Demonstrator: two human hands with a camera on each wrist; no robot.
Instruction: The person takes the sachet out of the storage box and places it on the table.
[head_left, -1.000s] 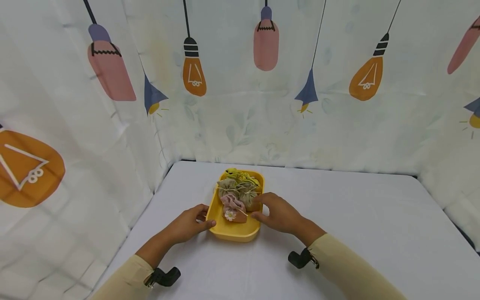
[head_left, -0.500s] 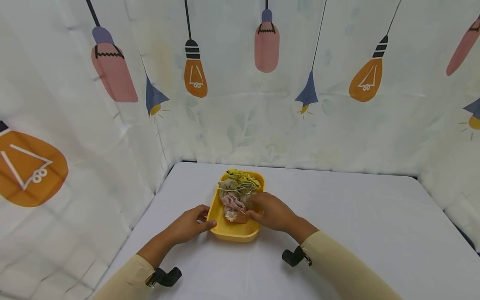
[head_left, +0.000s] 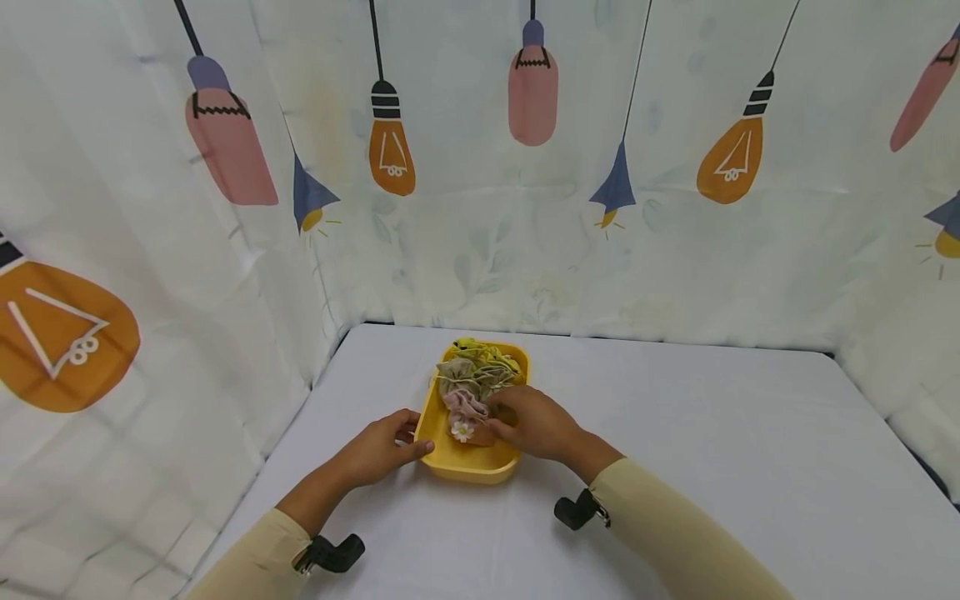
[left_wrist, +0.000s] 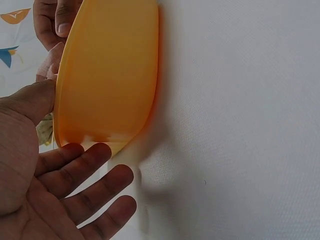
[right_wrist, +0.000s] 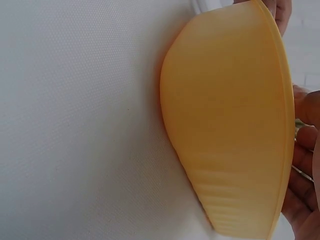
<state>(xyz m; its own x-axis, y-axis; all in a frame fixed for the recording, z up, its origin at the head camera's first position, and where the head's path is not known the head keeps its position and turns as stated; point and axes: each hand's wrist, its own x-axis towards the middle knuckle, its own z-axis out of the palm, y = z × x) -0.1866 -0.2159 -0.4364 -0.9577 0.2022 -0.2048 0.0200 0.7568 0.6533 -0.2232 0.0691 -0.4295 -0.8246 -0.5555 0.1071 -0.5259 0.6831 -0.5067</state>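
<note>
A yellow plastic tray (head_left: 465, 473) stands on the white table, with small drawstring pouches inside it. My left hand (head_left: 381, 448) holds the tray's left side, thumb over the rim and fingers against the outer wall; the left wrist view shows the fingertips (left_wrist: 100, 152) there. My right hand (head_left: 536, 423) reaches in over the right rim. Its thumb and fingers pinch at the right side of a pink pouch (head_left: 465, 406) with a white flower, partly covering it. Behind lie greenish-beige pouches (head_left: 457, 375) and yellow ones (head_left: 487, 354) at the far end.
White cloth covers the table (head_left: 675, 433). A printed curtain (head_left: 480, 233) with lamp drawings hangs behind and along the left side. A black wrist camera mount (head_left: 337, 553) sits on each sleeve. The tray's near end shows bare floor.
My right hand has moved left and further into the tray, from beside a greenish-beige pouch to the pink pouch. My left hand stays on the tray's left rim.
</note>
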